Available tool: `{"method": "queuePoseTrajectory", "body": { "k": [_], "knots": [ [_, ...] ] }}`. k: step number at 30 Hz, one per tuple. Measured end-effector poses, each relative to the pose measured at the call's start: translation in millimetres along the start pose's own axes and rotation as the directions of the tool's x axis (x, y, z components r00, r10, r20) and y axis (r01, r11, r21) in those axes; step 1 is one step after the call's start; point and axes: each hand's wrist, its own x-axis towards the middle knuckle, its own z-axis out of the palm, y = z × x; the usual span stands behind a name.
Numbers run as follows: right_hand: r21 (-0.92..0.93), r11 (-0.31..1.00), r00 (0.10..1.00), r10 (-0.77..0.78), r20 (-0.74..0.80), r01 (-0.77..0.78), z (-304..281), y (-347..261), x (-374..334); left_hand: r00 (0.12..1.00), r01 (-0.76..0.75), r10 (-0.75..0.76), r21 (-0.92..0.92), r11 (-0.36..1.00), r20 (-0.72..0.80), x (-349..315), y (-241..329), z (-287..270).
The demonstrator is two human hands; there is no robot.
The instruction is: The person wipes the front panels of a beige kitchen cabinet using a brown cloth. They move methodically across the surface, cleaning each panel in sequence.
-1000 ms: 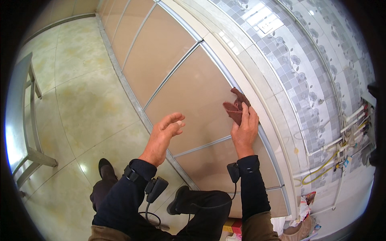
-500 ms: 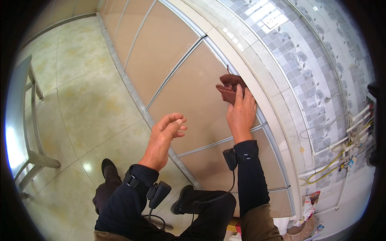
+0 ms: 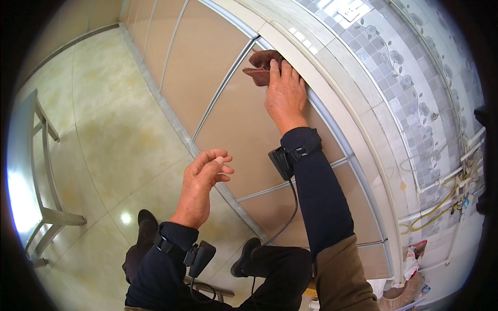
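Note:
A dark reddish-brown cloth (image 3: 258,74), folded and bunched, is under my right hand (image 3: 286,96). The fingers hold it against the upper metal edge of a tan cabinet panel (image 3: 236,122), just below the pale counter lip. Part of the cloth is covered by those fingers. Lower down, my left hand (image 3: 199,179) hovers in the air before the cabinet, with loosely bent fingers apart and nothing visible in them.
A metal-framed bench or table (image 3: 49,210) stands at the far left on the tiled floor (image 3: 111,129). Hoses and pipes (image 3: 446,202) run along the patterned wall at right. Bags (image 3: 410,282) lie at the lower right. A cable hangs from my right wrist.
My right hand has slid the cloth farther up and left in the picture, along the cabinet's top edge. The left hand keeps nearly the same place and shape.

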Motion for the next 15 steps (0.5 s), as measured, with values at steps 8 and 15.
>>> {"method": "queuePoseTrajectory", "body": {
  "k": [8, 15],
  "knots": [
    [0.025, 1.000, 1.000, -0.018, 0.017, 0.018, -25, 21, -37, 1.000, -0.025, 0.024, 0.037, 0.999, 0.015, 6, -4, 0],
    [-0.051, 0.997, 0.994, 0.066, 0.085, -0.062, -71, 42, -96, 1.000, -0.027, 0.027, 0.023, 0.999, 0.003, 6, -5, -1]
  ]
}}
